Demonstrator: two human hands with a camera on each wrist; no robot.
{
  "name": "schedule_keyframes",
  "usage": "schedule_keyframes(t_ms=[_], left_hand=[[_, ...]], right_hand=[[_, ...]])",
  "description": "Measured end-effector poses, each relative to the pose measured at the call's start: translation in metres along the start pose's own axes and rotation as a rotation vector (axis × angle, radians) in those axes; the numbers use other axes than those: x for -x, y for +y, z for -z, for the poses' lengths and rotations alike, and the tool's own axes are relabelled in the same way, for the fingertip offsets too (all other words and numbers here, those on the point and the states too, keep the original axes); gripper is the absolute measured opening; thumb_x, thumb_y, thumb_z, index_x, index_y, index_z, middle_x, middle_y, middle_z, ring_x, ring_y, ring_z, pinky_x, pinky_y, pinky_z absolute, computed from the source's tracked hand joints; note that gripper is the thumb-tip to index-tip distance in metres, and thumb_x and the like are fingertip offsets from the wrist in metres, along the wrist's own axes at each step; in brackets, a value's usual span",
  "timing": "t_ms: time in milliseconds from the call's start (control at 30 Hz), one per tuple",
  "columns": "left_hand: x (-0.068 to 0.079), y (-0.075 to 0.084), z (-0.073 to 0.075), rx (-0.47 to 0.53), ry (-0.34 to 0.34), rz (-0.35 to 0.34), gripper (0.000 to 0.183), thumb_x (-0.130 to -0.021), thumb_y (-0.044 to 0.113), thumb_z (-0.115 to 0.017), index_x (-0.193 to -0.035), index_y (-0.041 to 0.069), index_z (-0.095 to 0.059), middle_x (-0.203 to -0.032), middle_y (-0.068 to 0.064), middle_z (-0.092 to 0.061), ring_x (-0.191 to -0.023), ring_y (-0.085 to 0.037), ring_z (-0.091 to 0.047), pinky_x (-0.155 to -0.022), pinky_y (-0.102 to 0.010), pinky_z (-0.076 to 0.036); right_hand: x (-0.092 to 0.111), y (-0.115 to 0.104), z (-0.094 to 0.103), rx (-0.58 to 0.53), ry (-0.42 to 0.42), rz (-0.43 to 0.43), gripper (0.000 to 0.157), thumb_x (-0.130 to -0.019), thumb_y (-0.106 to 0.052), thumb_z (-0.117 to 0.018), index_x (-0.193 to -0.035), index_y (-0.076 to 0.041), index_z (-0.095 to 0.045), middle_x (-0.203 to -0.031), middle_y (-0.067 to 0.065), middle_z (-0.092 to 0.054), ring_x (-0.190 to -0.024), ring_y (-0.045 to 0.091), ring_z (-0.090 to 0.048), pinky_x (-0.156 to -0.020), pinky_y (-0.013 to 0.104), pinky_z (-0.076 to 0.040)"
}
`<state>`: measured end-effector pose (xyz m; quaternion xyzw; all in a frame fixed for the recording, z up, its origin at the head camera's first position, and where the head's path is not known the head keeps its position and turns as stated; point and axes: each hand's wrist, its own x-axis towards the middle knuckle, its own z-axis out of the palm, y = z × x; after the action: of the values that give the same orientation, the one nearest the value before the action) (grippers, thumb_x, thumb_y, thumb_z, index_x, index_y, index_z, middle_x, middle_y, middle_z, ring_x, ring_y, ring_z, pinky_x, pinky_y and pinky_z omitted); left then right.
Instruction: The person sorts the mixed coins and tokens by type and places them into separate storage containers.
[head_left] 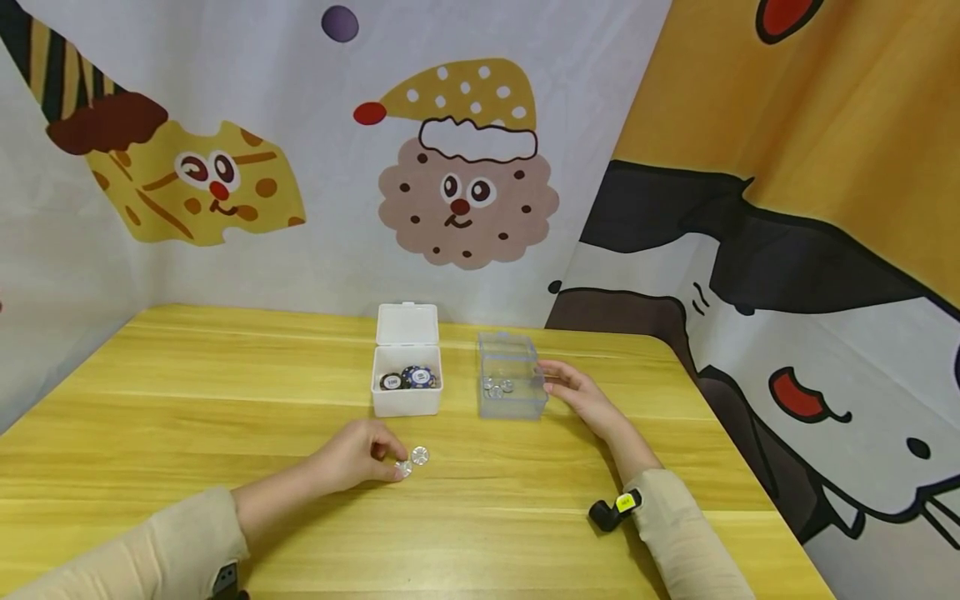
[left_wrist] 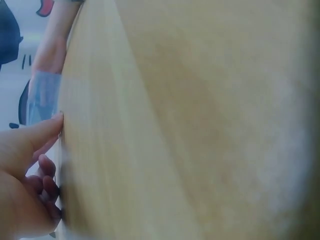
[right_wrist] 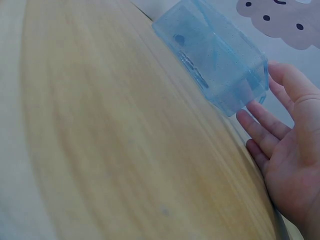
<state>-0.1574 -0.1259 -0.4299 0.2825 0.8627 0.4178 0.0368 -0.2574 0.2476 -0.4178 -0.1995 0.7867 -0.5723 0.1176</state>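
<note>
Two small clear round tokens lie close together on the table's front middle. My left hand pinches the nearer one between thumb and index finger at the tabletop; in the left wrist view the left hand hides the token. Behind, a see-through bluish plastic box stands with its lid up, several clear tokens inside. My right hand rests its loosely extended fingers against the box's right side. The right wrist view shows the right hand touching the box.
Left of the clear box stands a white box, lid raised, holding black and blue poker chips. Both boxes sit toward the back of the wooden table. A printed curtain hangs behind the table's back edge.
</note>
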Motion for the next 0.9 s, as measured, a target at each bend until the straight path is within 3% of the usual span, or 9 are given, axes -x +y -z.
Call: schedule_keyframes(t_ms=[233,533,900], left_hand=[[0.0,0.0,0.001,-0.009,0.008,-0.008,0.017,-0.064,0.013,-0.08,-0.075,0.01,-0.067,-0.062,0.002,-0.05,-0.06,-0.01,-0.044,-0.053,-0.022,-0.038],[0.001,-0.002,0.001,0.048,0.025,0.027,0.014,-0.068,0.013,-0.077,-0.068,0.011,-0.064,-0.06,0.007,-0.049,-0.058,-0.006,-0.042,-0.05,-0.02,-0.038],[0.001,0.001,0.0,0.12,0.032,0.068,0.009,-0.072,0.014,-0.074,-0.07,0.011,-0.066,-0.059,0.005,-0.051,-0.056,-0.007,-0.044,-0.05,-0.02,-0.039]], right_hand=[[0.0,0.001,0.001,0.01,0.0,-0.004,0.049,-0.092,-0.016,-0.052,-0.135,-0.001,-0.035,-0.136,0.019,-0.036,-0.121,0.034,-0.036,-0.098,0.049,-0.029],[-0.008,0.025,0.008,0.012,0.01,-0.002,0.049,-0.091,-0.022,-0.054,-0.135,-0.009,-0.039,-0.136,0.011,-0.039,-0.121,0.029,-0.038,-0.098,0.046,-0.031],[-0.008,0.026,0.007,0.028,0.029,0.005,0.05,-0.088,-0.03,-0.057,-0.133,-0.014,-0.043,-0.133,0.007,-0.042,-0.119,0.027,-0.04,-0.098,0.045,-0.031]])
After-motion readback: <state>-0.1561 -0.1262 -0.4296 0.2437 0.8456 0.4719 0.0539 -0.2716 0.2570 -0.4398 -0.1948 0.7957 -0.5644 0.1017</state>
